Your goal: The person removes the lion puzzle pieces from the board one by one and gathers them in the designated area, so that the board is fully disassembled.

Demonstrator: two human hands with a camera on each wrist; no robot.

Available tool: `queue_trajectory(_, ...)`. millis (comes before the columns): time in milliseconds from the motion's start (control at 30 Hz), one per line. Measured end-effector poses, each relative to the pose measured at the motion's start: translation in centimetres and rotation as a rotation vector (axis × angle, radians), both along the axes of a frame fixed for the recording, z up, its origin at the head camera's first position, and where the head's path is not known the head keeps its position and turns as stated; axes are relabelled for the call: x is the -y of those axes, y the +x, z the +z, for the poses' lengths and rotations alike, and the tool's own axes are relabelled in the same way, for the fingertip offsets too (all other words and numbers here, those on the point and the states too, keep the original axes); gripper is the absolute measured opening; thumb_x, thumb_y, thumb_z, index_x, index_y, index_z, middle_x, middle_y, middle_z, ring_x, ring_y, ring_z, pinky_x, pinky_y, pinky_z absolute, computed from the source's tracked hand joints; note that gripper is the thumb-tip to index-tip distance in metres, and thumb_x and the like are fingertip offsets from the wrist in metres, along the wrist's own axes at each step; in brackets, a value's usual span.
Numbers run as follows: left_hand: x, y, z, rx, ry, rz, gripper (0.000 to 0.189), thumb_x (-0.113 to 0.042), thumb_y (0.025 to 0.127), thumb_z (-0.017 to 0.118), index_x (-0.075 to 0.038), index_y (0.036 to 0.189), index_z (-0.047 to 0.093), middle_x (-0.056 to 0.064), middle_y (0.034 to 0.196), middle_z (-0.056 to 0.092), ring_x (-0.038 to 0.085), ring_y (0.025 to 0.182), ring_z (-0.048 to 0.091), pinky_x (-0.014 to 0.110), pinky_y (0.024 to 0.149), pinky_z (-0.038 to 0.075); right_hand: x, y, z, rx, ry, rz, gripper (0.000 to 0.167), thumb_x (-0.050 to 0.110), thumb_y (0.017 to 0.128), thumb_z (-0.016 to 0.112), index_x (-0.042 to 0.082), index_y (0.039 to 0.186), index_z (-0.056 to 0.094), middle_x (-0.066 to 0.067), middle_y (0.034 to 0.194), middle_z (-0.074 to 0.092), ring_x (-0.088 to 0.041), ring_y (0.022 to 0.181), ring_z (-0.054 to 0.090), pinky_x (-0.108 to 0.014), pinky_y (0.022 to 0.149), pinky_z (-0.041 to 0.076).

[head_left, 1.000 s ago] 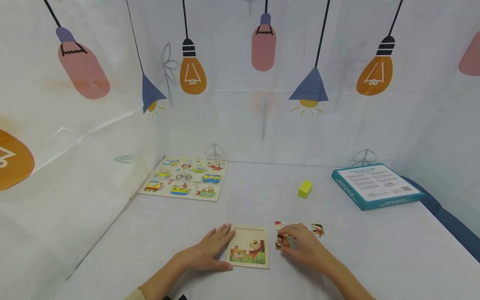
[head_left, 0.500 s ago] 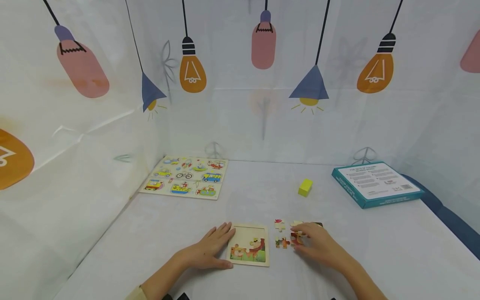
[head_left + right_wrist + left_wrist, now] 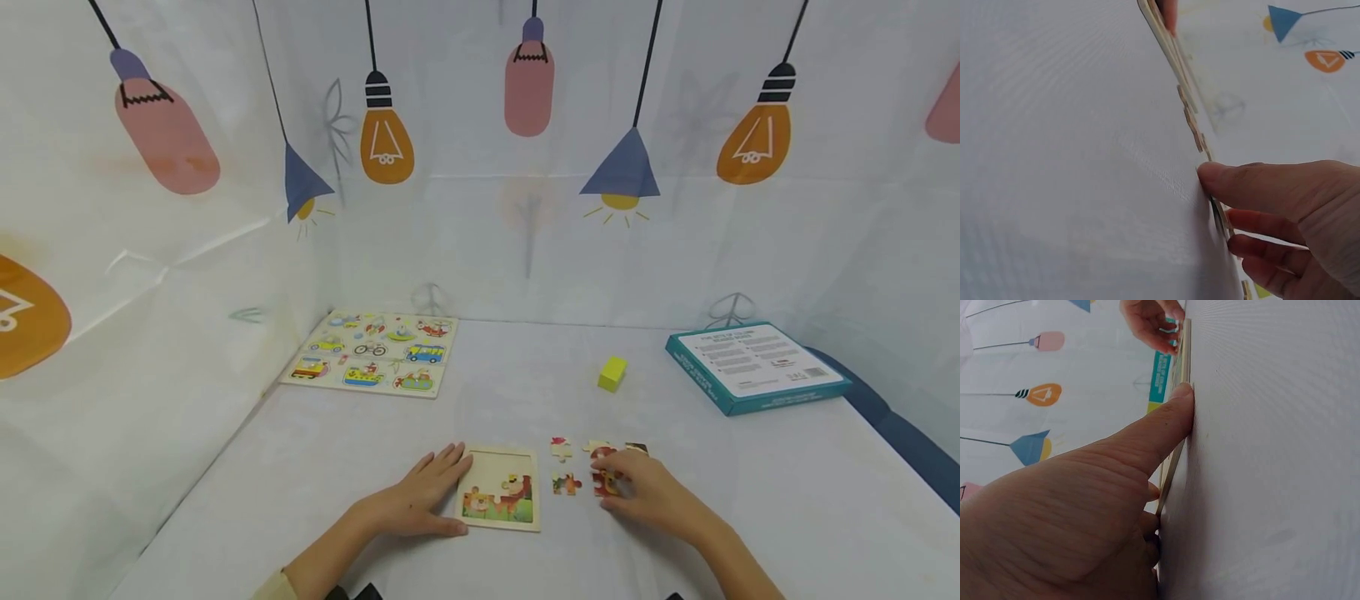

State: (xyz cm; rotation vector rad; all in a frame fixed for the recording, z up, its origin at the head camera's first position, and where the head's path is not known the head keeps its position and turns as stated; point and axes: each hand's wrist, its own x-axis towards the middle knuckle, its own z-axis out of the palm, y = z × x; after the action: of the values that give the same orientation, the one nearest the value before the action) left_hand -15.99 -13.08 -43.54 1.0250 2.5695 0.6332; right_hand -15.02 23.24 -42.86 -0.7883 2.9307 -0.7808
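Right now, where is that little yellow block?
In the head view, the yellow block lies on the table right of centre, beyond the right hand and to the left of the teal box.

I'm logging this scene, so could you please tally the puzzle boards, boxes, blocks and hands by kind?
Vehicle board and jigsaw tray: 2 puzzle boards
Teal box: 1
Yellow block: 1
Left hand and right hand: 2 hands
Total: 6

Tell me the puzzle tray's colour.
The puzzle tray is pale beige, clearest in the head view.
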Motion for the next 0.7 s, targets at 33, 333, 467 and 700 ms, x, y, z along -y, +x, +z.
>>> queue_trajectory(33, -0.02, 0.01, 0.06, 0.002, -0.002, 0.002, 0.091, -0.053, 0.082, 0.059, -0.004, 0.146, 0.018, 0.015, 0.152, 0.008, 0.027, 0.139, 0.004, 0.05, 0.109, 0.005, -0.08, 0.03, 0.04, -0.001, 0.001, 0.004, 0.039, 0.026, 0.076, 0.075, 0.012, 0.11, 0.062, 0.005, 0.105, 0.059, -0.009, 0.088, 0.052, -0.03, 0.076, 0.05)
queue_trajectory(333, -0.02, 0.0, 0.02, -0.005, -0.008, 0.009, 0.091, -0.054, 0.081, 0.059, -0.004, 0.146, 0.018, 0.014, 0.152, 0.008, 0.026, 0.139, 0.004, 0.048, 0.11, 0.005, -0.34, 0.11, 0.33, -0.018, 0.02, 0.035, 0.038, 0.025, 0.076, 0.075, 0.013, 0.109, 0.062, 0.006, 0.103, 0.06, -0.01, 0.09, 0.055, -0.031, 0.076, 0.05)
queue_trajectory(467, 0.03, -0.01, -0.05, -0.009, -0.004, 0.005, 0.092, -0.055, 0.081, 0.058, -0.004, 0.146, 0.017, 0.014, 0.152, 0.008, 0.026, 0.139, 0.004, 0.048, 0.11, 0.006, -0.25, 0.2, 0.48, -0.017, 0.04, 0.025, 0.039, 0.026, 0.076, 0.075, 0.012, 0.11, 0.062, 0.007, 0.102, 0.059, -0.011, 0.089, 0.055, -0.032, 0.075, 0.05)
queue_trajectory(700, 0.0, -0.14, -0.13, -0.013, -0.012, 0.006, 0.092, -0.057, 0.081, 0.057, -0.005, 0.146, 0.017, 0.013, 0.152, 0.008, 0.025, 0.139, 0.004, 0.048, 0.11, 0.006, -0.13, 0.28, 0.65, -0.006, 0.049, -0.014, 0.042, 0.036, 0.075, 0.074, 0.016, 0.109, 0.063, 0.01, 0.102, 0.057, -0.012, 0.09, 0.052, -0.036, 0.078, 0.05)
